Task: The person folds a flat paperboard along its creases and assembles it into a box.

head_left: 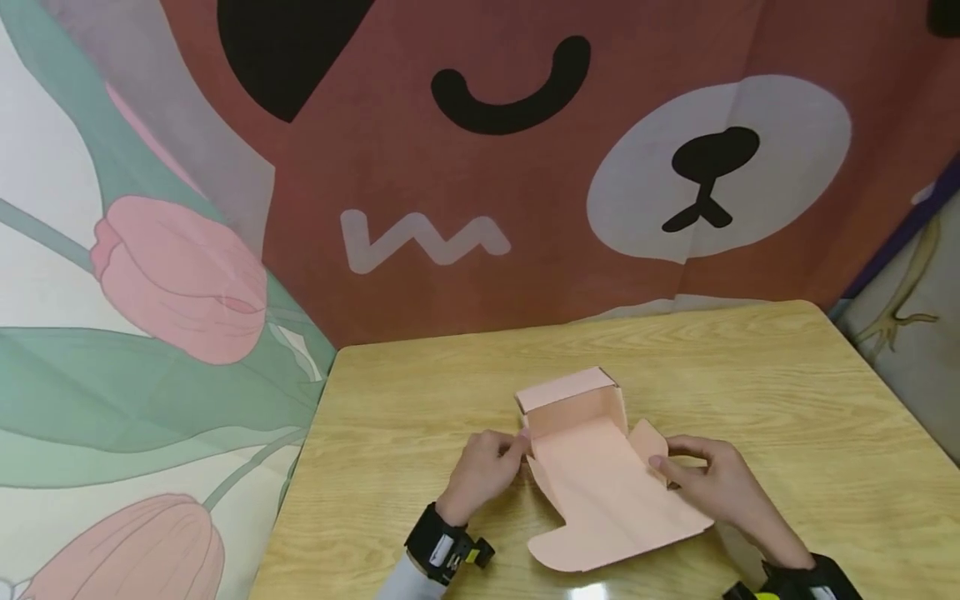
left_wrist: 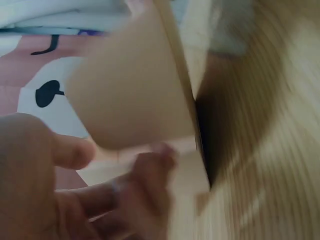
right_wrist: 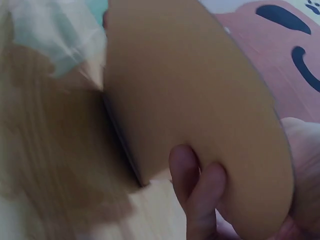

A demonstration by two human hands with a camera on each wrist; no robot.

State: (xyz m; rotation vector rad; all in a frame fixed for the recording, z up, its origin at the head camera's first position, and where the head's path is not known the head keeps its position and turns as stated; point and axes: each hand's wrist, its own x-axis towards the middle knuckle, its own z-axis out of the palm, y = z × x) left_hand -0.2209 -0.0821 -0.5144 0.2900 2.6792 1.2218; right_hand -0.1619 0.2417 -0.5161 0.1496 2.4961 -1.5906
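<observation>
A pink cardboard box [head_left: 592, 475], partly folded, lies on the table with its back end standing up and its front panel flat. My left hand [head_left: 487, 467] is at its left edge near the back corner, thumb and curled fingers at the cardboard; in the left wrist view this hand is blurred, beside a raised flap [left_wrist: 135, 90]. On the other side my right hand [head_left: 712, 479] pinches a small upright side flap [head_left: 648, 446], thumb on its inner face. The right wrist view shows two fingertips [right_wrist: 197, 172] against the broad brown outer face of the cardboard [right_wrist: 185, 90].
The wood-grain table [head_left: 405, 400] runs back to a hanging cloth [head_left: 390, 167] printed with a bear's face. Another cloth with pink tulips [head_left: 180, 283] hangs at the left. Black wrist straps [head_left: 442, 542] with small devices sit on both wrists.
</observation>
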